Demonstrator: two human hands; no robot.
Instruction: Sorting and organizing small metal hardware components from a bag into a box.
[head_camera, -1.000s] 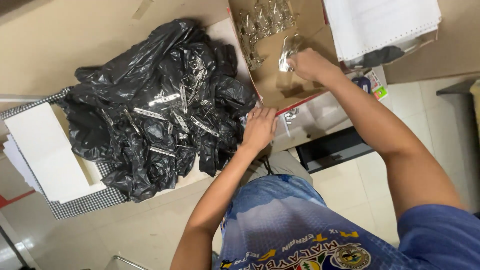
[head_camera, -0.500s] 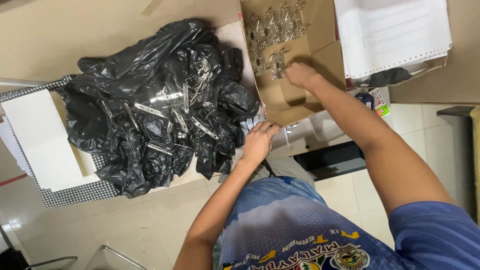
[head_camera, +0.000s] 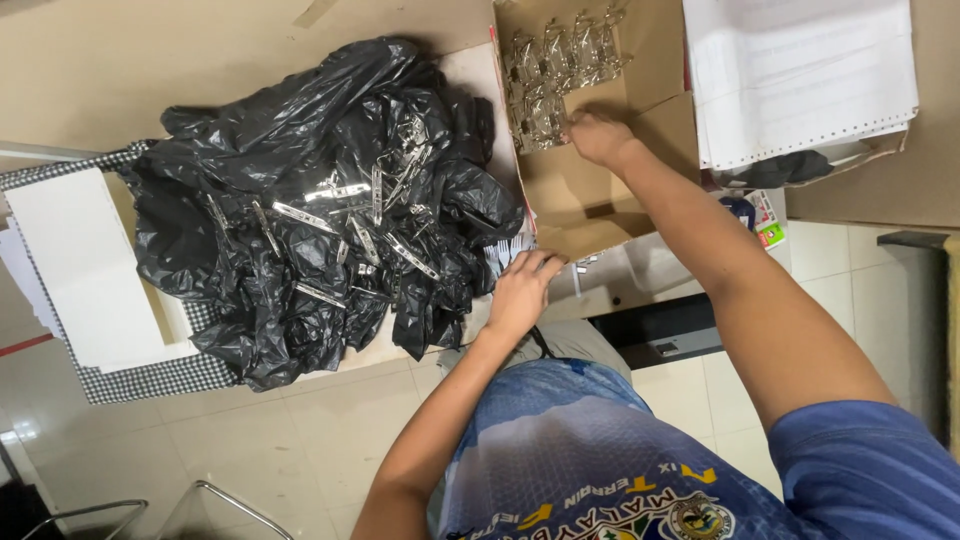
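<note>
Looking down from a head-worn camera, the view shows a person in a blue printed shirt (head_camera: 600, 460) at the bottom of the frame, both bare arms reaching upward in the picture. At upper centre-right, the right hand (head_camera: 598, 137) rests inside an open cardboard box (head_camera: 590, 195), its fingers curled together at the edge of a cluster of shiny metal clips (head_camera: 555, 75) packed in rows along the box's upper left part; whether the fingers actually pinch a clip cannot be told. At centre frame, the left hand (head_camera: 520, 290) lies with its fingers loosely spread, touching the right edge of a crumpled black plastic bag (head_camera: 300, 200). Loose metal clips (head_camera: 365, 225) lie scattered across the bag, which fills the left centre of the picture. White foam pieces (head_camera: 85, 270) sit on a checkered cloth (head_camera: 150, 378) at the left edge. A stack of white perforated paper (head_camera: 800, 75) occupies the upper right, just beside the box.
</note>
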